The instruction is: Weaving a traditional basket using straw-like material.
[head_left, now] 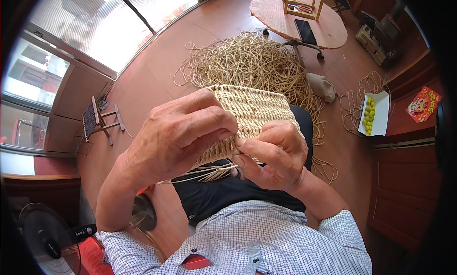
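A roughly rectangular woven piece of pale straw cord [257, 101] rests over my lap, its rows tightly packed. My left hand [183, 127] is closed over its left part, with thumb and fingertips brought together near the middle; what is pinched there is too small to make out. On the near right side my right hand [276, 153] grips the woven edge between thumb and bent fingers. The two hands' fingertips nearly meet. Below them hangs a bundle of loose cord ends [214, 172], partly hidden by my left wrist.
A large heap of loose straw cord [247, 61] lies on the floor ahead. Beyond stands a round wooden table [271, 11] with a phone [305, 32]. At right is a white tray [380, 115] of yellow-green balls; at left, a small stool [97, 120] and a fan [50, 241].
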Demonstrator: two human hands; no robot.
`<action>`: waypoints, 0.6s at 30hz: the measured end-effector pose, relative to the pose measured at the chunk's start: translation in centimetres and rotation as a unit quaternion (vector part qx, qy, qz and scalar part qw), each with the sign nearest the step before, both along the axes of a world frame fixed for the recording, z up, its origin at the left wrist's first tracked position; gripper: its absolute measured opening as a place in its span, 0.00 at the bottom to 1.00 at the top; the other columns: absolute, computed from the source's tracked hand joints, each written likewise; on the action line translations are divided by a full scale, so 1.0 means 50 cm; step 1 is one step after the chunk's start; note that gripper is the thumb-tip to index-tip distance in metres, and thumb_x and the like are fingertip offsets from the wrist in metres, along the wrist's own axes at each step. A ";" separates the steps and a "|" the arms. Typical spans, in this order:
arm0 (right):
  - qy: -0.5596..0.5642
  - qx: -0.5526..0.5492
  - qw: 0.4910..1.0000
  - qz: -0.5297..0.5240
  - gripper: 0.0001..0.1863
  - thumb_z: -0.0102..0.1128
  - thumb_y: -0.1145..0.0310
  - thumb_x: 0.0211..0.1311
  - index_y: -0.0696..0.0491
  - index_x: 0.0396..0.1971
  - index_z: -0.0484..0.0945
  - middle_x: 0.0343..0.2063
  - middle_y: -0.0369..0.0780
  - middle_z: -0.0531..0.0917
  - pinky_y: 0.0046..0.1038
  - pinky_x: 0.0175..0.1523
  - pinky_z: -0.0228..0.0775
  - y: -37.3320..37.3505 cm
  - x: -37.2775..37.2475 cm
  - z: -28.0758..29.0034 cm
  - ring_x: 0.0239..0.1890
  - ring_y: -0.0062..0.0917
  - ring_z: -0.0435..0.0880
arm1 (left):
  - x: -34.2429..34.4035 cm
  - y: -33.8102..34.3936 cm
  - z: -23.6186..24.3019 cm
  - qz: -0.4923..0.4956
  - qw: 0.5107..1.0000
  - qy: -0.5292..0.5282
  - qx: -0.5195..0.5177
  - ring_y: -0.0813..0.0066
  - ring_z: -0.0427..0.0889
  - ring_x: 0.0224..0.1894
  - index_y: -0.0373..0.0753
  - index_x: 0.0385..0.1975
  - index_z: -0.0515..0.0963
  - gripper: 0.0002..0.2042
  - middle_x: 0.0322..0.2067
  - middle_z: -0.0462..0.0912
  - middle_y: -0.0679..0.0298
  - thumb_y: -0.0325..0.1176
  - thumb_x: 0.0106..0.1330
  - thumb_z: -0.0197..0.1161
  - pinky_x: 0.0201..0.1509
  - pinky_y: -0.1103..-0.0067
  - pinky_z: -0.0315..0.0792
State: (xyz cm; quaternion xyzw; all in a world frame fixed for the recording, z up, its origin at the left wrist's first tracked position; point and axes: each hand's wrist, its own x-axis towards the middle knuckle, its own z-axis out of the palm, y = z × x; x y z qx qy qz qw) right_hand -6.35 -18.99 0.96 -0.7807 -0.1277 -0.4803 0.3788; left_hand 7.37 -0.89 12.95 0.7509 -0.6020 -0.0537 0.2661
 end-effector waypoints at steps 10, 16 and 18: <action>-0.002 -0.003 1.000 0.002 0.16 0.88 0.69 0.53 0.46 0.42 0.92 0.33 0.30 0.77 0.27 0.36 0.79 -0.001 0.001 -0.005 0.35 0.25 0.84 | 0.002 -0.005 0.009 -0.024 0.999 0.023 0.034 0.63 0.89 0.42 0.42 0.46 0.88 0.08 0.40 0.84 0.61 0.26 0.70 0.74 0.45 0.67 0.83; 0.000 -0.006 1.000 0.006 0.16 0.87 0.66 0.57 0.47 0.42 0.88 0.33 0.31 0.80 0.28 0.38 0.81 -0.007 0.002 -0.009 0.34 0.26 0.85 | 0.005 -0.009 0.005 -0.039 0.999 0.022 0.021 0.63 0.88 0.43 0.43 0.46 0.88 0.08 0.41 0.84 0.61 0.26 0.70 0.75 0.45 0.67 0.82; -0.001 -0.002 1.000 0.009 0.18 0.87 0.65 0.58 0.48 0.43 0.86 0.33 0.32 0.81 0.29 0.39 0.82 -0.008 0.004 -0.008 0.35 0.27 0.85 | -0.002 -0.006 0.005 -0.003 0.999 0.054 0.008 0.64 0.88 0.42 0.41 0.44 0.88 0.07 0.39 0.84 0.62 0.24 0.70 0.74 0.43 0.68 0.81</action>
